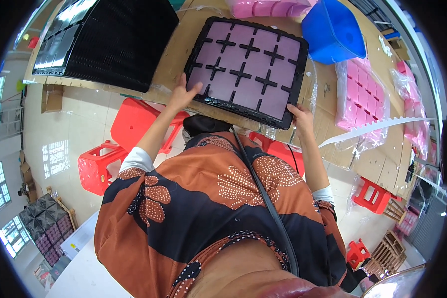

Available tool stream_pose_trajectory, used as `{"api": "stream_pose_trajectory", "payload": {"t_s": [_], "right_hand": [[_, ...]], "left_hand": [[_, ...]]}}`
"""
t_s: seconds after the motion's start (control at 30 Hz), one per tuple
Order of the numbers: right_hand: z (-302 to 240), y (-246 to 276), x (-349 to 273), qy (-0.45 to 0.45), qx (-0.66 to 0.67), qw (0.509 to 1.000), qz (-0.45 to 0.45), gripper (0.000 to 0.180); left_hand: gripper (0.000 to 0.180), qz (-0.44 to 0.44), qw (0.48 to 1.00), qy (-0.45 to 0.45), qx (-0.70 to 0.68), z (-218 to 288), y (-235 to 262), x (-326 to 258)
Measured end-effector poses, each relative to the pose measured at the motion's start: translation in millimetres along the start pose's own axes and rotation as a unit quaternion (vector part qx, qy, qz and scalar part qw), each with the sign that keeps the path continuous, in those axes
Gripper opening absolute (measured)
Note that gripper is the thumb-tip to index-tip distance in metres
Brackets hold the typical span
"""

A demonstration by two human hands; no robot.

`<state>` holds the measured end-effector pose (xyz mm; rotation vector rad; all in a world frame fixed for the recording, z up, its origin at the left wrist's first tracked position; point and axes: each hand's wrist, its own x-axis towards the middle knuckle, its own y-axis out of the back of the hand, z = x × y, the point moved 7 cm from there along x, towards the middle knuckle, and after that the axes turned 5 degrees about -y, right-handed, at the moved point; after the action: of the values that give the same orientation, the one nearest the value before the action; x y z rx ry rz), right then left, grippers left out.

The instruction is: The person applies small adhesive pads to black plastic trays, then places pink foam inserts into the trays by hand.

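Note:
A black plastic tray (240,73) lies in front of me on the cardboard-covered table, slightly tilted in the view. Flat mauve-pink squares (248,62) fill its compartments, with black cross-shaped dividers standing between them. My left hand (183,94) holds the near left corner, thumb over the rim. At the near right corner, my right hand (302,117) grips the edge with its thumb on top. Fingers of both hands are partly hidden beside and under the rim.
A tall stack of black trays (119,42) stands at the left. Behind the tray's right corner is a blue bin (333,32). Pink blocks in clear plastic (360,94) lie to the right, near a white serrated strip (367,130). Red stools (102,169) stand below the table.

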<state>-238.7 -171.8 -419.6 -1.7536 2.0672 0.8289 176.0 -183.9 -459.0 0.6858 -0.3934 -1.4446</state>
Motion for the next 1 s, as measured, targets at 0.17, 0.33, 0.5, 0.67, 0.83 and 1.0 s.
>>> {"api": "stream_pose_trajectory", "payload": {"t_s": [0.17, 0.33, 0.5, 0.67, 0.83, 1.0], "right_hand": [[-27, -12, -26, 0.007, 0.138, 0.984, -0.109, 0.023], [-55, -23, -33, 0.025, 0.161, 0.977, -0.139, 0.016], [-98, -40, -58, 0.073, 0.150, 0.967, -0.193, 0.015], [-150, -74, -73, 0.127, 0.212, 0.939, -0.238, 0.015], [-184, -101, -69, 0.131, 0.262, 0.897, -0.330, 0.013], [-194, -116, -70, 0.169, 0.214, 0.871, -0.409, 0.016]], "left_hand": [[0.097, 0.006, 0.923, -0.302, 0.237, 105, -9, -46], [0.075, -0.039, 0.867, -0.469, 0.164, 149, -41, -60], [0.062, 0.033, 0.887, -0.440, 0.134, 160, -24, -68], [0.055, 0.163, 0.883, -0.437, 0.056, 158, 10, -55], [0.048, 0.183, 0.890, -0.417, -0.012, 152, 38, -42], [0.051, 0.066, 0.918, -0.364, -0.145, 151, 45, -39]]}}
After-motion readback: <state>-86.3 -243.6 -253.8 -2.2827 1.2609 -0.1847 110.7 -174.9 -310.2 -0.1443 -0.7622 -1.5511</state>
